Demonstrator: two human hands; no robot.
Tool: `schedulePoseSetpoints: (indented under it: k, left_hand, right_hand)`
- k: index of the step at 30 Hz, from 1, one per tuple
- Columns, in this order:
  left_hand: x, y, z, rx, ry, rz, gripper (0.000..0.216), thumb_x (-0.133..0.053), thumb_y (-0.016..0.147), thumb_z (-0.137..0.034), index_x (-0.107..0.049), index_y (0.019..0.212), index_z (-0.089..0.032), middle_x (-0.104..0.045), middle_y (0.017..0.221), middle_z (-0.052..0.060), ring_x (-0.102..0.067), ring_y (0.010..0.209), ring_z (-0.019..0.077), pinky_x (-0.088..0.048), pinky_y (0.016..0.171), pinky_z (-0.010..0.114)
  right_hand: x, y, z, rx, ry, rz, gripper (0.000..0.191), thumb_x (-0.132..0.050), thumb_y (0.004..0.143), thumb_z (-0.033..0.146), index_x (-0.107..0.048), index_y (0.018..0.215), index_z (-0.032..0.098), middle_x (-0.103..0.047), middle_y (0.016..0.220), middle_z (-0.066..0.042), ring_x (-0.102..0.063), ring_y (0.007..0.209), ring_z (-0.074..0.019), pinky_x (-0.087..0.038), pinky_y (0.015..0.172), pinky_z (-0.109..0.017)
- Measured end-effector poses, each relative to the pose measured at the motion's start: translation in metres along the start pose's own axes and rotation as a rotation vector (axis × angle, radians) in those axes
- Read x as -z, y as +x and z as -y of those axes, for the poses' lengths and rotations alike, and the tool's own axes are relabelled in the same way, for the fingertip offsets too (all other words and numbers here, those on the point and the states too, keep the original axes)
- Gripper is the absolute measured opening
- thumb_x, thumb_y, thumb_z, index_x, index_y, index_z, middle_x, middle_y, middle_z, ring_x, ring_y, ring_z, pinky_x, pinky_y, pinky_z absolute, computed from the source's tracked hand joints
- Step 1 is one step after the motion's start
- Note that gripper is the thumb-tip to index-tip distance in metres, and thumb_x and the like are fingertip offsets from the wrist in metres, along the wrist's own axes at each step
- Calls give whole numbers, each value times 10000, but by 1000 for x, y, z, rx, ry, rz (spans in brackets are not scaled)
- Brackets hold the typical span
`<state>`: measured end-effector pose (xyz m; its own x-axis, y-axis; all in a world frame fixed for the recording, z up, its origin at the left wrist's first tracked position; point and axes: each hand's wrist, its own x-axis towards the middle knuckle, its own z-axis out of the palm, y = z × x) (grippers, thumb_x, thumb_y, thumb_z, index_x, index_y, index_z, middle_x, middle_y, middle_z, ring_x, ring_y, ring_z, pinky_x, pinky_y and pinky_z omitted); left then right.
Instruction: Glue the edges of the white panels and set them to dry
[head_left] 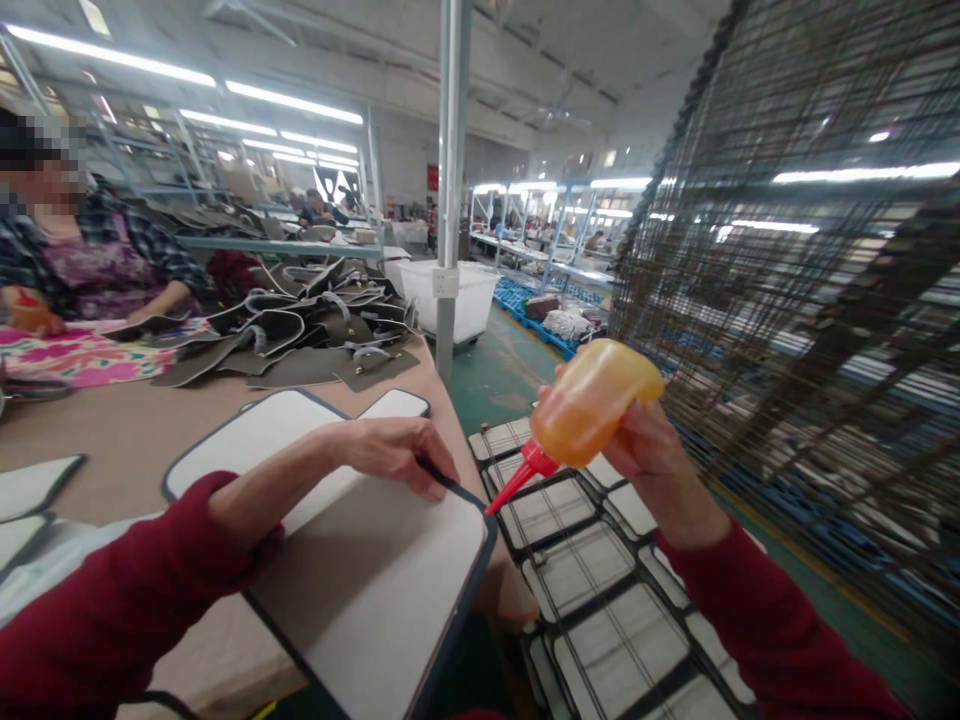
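My left hand (401, 450) grips the far edge of a white panel with dark edging (382, 590), thumb on the face and fingers over the rim. The panel is tilted at the table's edge. In my right hand (637, 440) is a translucent squeeze bottle (592, 405) with amber liquid, tipped nozzle-down. Its red nozzle (514, 485) points at the panel's dark edging near the right corner, touching or very close to it. Behind the left forearm, another white panel (262, 430) lies on the brown tabletop (97, 420).
Grey-green pieces (322, 320) are heaped at the table's far side. A co-worker in an apron (90, 260) sits at the left. A wire rack (577, 570) bearing white panels stands low at the right, beside a tall stack of wire racks (810, 300). A metal post (452, 200) rises beyond the table.
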<state>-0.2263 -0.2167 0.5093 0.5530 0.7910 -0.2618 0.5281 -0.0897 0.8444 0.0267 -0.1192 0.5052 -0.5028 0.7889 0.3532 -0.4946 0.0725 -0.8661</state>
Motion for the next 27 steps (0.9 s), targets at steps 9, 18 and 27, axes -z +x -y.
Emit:
schedulePoseSetpoints:
  k: [9, 18, 27]
  left_hand:
    - [-3, -2, -5, -38, -2, 21, 279, -734, 754, -363, -799, 917, -146, -757, 794, 34, -628, 729, 179, -469, 665, 205]
    - [-3, -7, -3, 10, 13, -51, 267, -694, 769, -337, -790, 918, -138, -679, 700, 3, -536, 647, 140, -396, 586, 189]
    - [-7, -15, 7, 9, -32, -210, 330, -647, 784, -400, -768, 919, -124, -600, 642, -1, -441, 588, 121, -336, 540, 215]
  right_hand:
    - [5, -2, -5, -14, 19, 12, 666, -889, 426, 492, -681, 1015, 261, -751, 984, -59, -697, 915, -330, -505, 920, -598]
    - [7, -7, -2, 19, 54, -11, 584, -892, 446, 428, -693, 973, 274, -756, 954, -52, -693, 939, -350, -441, 986, -644]
    - [16, -22, -14, 119, 85, -98, 536, -870, 525, 450, -697, 1003, 281, -750, 993, -61, -682, 993, -343, -417, 1022, -634]
